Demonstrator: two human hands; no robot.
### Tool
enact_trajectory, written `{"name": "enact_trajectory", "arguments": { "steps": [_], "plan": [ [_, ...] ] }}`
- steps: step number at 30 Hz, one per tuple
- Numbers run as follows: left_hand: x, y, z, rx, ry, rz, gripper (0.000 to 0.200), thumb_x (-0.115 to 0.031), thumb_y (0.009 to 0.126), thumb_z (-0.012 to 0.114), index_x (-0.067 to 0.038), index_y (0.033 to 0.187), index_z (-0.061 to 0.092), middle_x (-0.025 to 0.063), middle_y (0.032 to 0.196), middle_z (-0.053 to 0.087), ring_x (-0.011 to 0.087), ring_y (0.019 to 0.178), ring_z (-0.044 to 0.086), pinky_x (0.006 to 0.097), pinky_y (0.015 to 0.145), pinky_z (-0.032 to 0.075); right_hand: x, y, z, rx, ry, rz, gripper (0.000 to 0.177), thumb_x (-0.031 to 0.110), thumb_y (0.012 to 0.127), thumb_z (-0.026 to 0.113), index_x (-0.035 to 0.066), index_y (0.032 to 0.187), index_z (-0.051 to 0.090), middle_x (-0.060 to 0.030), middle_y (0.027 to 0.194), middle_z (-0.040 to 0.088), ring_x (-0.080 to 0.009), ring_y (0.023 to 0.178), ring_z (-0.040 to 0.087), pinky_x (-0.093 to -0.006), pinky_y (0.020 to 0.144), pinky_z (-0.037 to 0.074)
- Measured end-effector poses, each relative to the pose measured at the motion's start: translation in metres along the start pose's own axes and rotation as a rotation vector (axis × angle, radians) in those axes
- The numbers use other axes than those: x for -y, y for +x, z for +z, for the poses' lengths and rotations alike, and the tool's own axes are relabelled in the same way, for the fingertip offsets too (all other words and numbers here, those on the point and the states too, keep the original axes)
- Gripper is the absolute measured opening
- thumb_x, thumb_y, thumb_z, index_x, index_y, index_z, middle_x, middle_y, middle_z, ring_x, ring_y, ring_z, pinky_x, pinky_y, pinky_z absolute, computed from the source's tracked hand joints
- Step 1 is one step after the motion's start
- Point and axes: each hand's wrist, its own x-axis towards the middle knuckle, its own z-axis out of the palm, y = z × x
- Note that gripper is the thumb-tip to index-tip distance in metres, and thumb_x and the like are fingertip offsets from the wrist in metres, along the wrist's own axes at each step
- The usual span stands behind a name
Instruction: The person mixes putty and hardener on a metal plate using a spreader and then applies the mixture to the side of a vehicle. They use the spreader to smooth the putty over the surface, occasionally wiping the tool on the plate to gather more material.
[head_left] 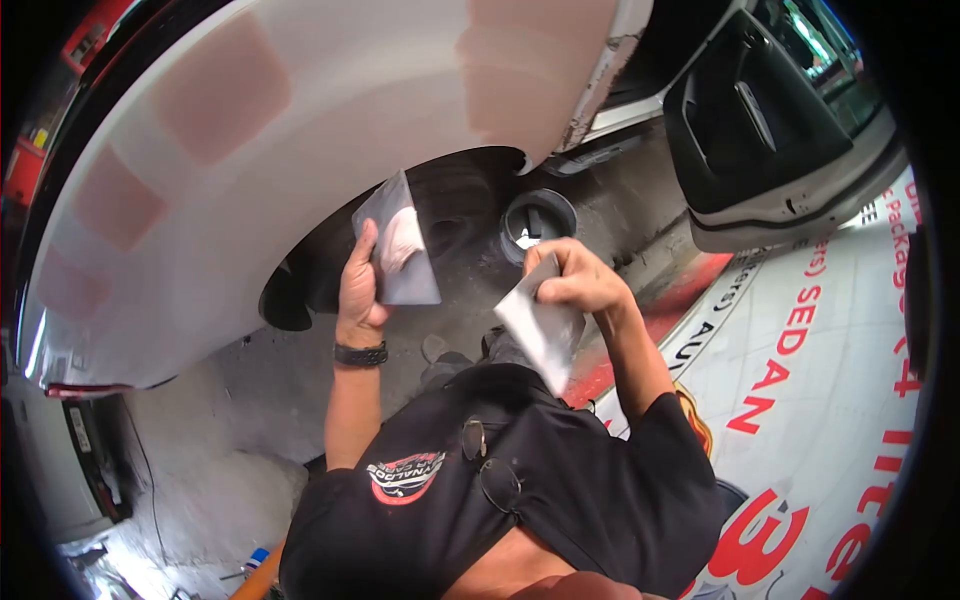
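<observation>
My left hand (358, 283), with a dark band on the wrist, holds a flat grey plate (412, 283) by its left edge, thumb over its face. A smear of pale pink paste (402, 240) lies on that plate. My right hand (583, 280) pinches the upper edge of a thin, pale, flat plate (545, 335), which hangs tilted below the fingers. The two plates are apart. Just beyond them is the car's rear fender (370, 90), white with several dull pink patches (225, 90) of filler around the wheel arch.
A round bucket (572, 213) stands on the floor past my right hand. To the right, an open car door (765, 120) juts out above a white banner (810, 330) with red and black lettering. Grey concrete floor (220, 430) shows at the lower left.
</observation>
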Motion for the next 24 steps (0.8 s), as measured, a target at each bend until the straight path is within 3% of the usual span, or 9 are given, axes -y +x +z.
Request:
{"name": "enact_trajectory", "arguments": {
  "steps": [1,4,6,8,14,17,20,21,24],
  "plan": [
    [0.003,-0.002,0.001,-0.008,0.01,0.007,0.041,-0.036,0.103,0.055,-0.001,0.123,0.061,0.0084,0.109,0.071,0.0181,0.093,0.071,0.0346,0.081,0.06,-0.006,0.001,-0.01,0.038,0.157,0.005,0.057,0.049,0.068,0.091,0.005,0.085,0.06,0.0024,0.072,0.06,-0.0042,0.064,0.055,-0.0216,0.054,0.04],
    [0.011,-0.008,0.017,-0.057,0.274,0.053,0.043,-0.037,0.104,0.054,-0.001,0.125,0.061,0.0076,0.109,0.071,0.018,0.093,0.071,0.0339,0.081,0.059,-0.01,0.007,0.002,-0.062,0.372,0.062,0.062,0.068,0.08,0.071,0.009,0.084,0.053,0.0026,0.052,0.047,-0.0064,0.036,0.04,-0.0246,0.033,0.029],
    [0.023,-0.01,0.034,-0.09,0.219,0.05,0.043,-0.038,0.104,0.053,-0.002,0.126,0.06,0.0066,0.111,0.07,0.0181,0.096,0.07,0.0341,0.084,0.058,-0.037,0.013,0.002,0.212,0.703,0.013,0.063,0.07,0.097,0.034,0.01,0.087,0.049,0.0053,0.045,0.03,-0.0073,0.031,0.024,-0.0233,0.031,0.02],
    [0.037,-0.01,0.045,-0.117,0.121,0.033,0.043,-0.038,0.104,0.054,-0.002,0.126,0.061,0.0064,0.112,0.07,0.018,0.097,0.069,0.0344,0.085,0.058,-0.026,0.006,0.026,0.053,0.78,0.092,0.064,0.069,0.1,0.027,0.011,0.084,0.049,0.0063,0.046,0.024,-0.0074,0.031,0.02,-0.0236,0.03,0.017],
    [0.06,-0.012,0.073,-0.112,0.166,0.067,0.046,-0.04,0.102,0.056,0.0,0.125,0.06,0.0091,0.114,0.068,0.0195,0.1,0.068,0.0368,0.086,0.058,-0.021,-0.004,0.037,-0.058,0.64,0.152,0.058,0.065,0.1,0.038,0.011,0.083,0.053,0.0041,0.051,0.035,-0.0083,0.036,0.025,-0.0261,0.032,0.023],
    [0.062,-0.008,0.071,-0.16,0.227,0.125,0.048,-0.041,0.102,0.056,0.001,0.125,0.06,0.0105,0.116,0.067,0.0204,0.101,0.068,0.0372,0.086,0.058,-0.035,-0.006,0.025,-0.196,0.448,0.389,0.054,0.059,0.102,0.045,0.007,0.097,0.062,0.0,0.065,0.053,-0.0091,0.047,0.043,-0.0251,0.043,0.037],
    [0.053,-0.003,0.054,-0.221,0.233,0.192,0.05,-0.042,0.103,0.054,0.001,0.127,0.059,0.0096,0.118,0.067,0.021,0.103,0.068,0.0376,0.088,0.057,-0.047,0.002,0.006,-0.369,0.037,0.374,0.051,0.053,0.102,0.052,0.005,0.101,0.068,-0.0008,0.086,0.066,-0.0081,0.074,0.059,-0.025,0.068,0.048],
    [0.044,-0.003,0.059,-0.228,0.165,0.215,0.049,-0.043,0.103,0.052,-0.001,0.128,0.059,0.008,0.119,0.067,0.0206,0.105,0.067,0.0377,0.089,0.057,-0.07,0.007,-0.009,-0.453,0.13,0.349,0.042,0.048,0.103,0.051,0.009,0.106,0.065,0.0009,0.075,0.066,-0.0057,0.058,0.058,-0.0236,0.053,0.046],
    [0.028,-0.001,0.057,-0.185,-0.11,0.055,0.041,-0.039,0.102,0.056,-0.006,0.124,0.062,0.0072,0.114,0.069,0.0204,0.099,0.069,0.0372,0.085,0.059,-0.063,0.003,-0.025,-0.595,0.199,0.106,0.029,0.025,0.099,0.064,0.002,0.116,0.06,-0.0037,0.097,0.069,-0.0094,0.08,0.066,-0.0278,0.073,0.056]
  ]
}}
